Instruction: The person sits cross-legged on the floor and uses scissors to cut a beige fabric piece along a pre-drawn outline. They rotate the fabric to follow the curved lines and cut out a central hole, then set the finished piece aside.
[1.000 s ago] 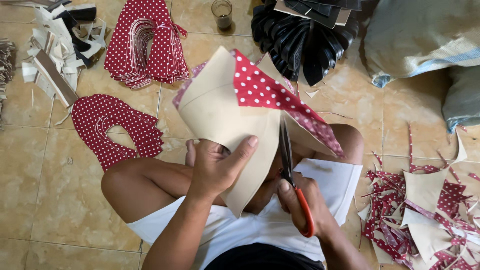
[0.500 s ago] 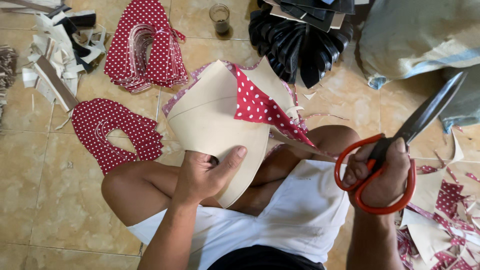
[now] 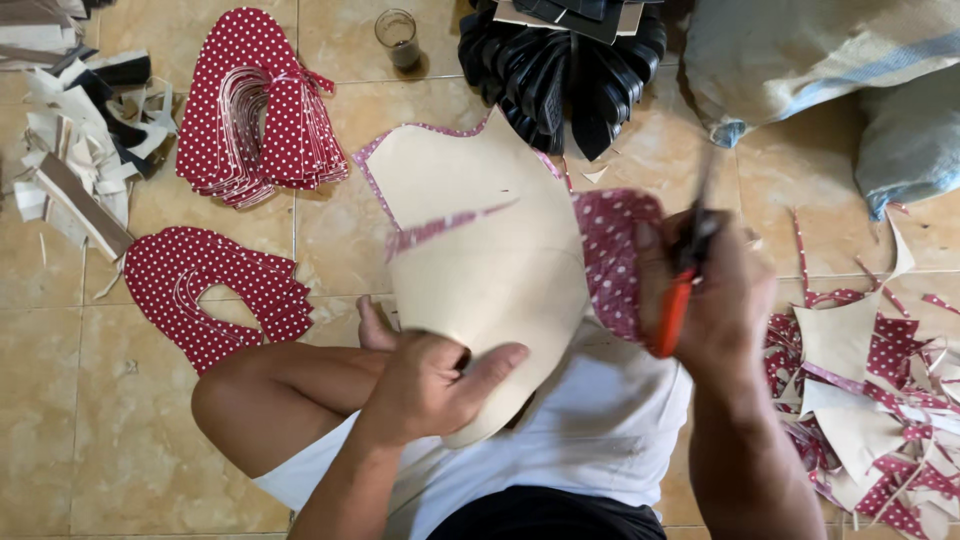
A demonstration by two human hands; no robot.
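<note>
My left hand [image 3: 432, 382] grips the lower edge of a beige sheet backed with red polka-dot fabric [image 3: 480, 250], held up over my lap. A thin dotted strip hangs across its face. My right hand [image 3: 712, 292] holds orange-handled scissors [image 3: 682, 290] at the sheet's right edge, where the dotted side folds out; the blades are blurred.
Cut red dotted shoe-shaped pieces lie on the tile floor in a stack [image 3: 255, 105] and a smaller pile [image 3: 215, 292]. Beige and dark offcuts [image 3: 75, 150] sit far left, scrap trimmings [image 3: 870, 380] right. A glass [image 3: 397, 35], black soles [image 3: 565, 65] and sacks [image 3: 840, 70] are at the top.
My right hand swung the scissors out to the right, then brought them back to the sheet's right edge. The sheet turned so more of its beige side faces me.
</note>
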